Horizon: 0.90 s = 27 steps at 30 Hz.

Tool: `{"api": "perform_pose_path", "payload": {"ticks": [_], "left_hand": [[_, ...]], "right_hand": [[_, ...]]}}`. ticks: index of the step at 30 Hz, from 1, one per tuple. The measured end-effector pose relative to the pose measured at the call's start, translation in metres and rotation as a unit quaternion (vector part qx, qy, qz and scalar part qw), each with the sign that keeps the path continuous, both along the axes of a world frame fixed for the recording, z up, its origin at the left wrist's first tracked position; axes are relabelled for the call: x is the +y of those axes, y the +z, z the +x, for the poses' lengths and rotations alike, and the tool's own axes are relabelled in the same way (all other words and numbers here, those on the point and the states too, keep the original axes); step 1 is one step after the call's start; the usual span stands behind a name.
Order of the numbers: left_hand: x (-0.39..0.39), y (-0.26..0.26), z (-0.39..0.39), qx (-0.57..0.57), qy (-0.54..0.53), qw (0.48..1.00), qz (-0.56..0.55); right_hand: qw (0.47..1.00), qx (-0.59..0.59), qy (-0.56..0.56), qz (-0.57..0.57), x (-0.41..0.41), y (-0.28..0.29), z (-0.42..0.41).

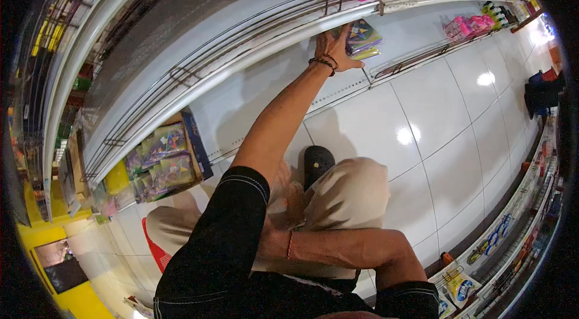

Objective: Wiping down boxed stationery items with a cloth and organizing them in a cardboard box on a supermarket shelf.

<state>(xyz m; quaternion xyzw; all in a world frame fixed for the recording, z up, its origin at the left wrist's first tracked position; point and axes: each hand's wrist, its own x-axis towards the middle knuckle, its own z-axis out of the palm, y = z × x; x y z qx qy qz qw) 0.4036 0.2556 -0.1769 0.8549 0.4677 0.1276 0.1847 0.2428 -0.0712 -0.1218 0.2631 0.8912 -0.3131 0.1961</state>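
Observation:
My left hand (pixel 334 50) reaches onto the bottom shelf, below the wire-railed shelf edge. Its thumb and fingers are spread against the left side of a stack of dark, colourful plastic packets (pixel 362 41); whether it grips them is unclear. A dark beaded bracelet circles that wrist. My right hand (pixel 270 240) lies low over my lap, largely covered by my left arm and sleeve, so its fingers cannot be made out. An open cardboard box (pixel 192 147) at the left holds similar packets (pixel 169 140) in rows.
A wire rail (pixel 253 43) runs along the shelf above the packets. Pink packages (pixel 470 26) stand farther right on the bottom shelf, beside bottles (pixel 497 16). Another stocked shelf (pixel 493 246) curves along the lower right. A red perforated plastic item (pixel 156 246) shows beside my leg.

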Motion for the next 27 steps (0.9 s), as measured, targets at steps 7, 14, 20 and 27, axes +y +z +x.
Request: {"api": "perform_pose_path", "payload": {"ticks": [7, 14, 20, 27], "left_hand": [[0.029, -0.060, 0.004, -0.027, -0.079, 0.997, 0.004], [0.024, -0.078, 0.008, -0.117, -0.047, 0.991, 0.054], [0.011, -0.070, -0.025, -0.091, -0.019, 0.994, 0.064], [-0.032, -0.055, -0.159, -0.014, 0.063, 0.996, 0.062]], "right_hand": [[0.999, -0.023, 0.013, -0.021, 0.015, -0.004, 0.022], [0.998, -0.037, 0.037, -0.041, 0.022, -0.005, 0.033], [0.996, -0.034, 0.062, -0.051, 0.028, -0.003, 0.022], [0.990, -0.027, 0.135, -0.038, 0.018, 0.002, 0.004]]}}
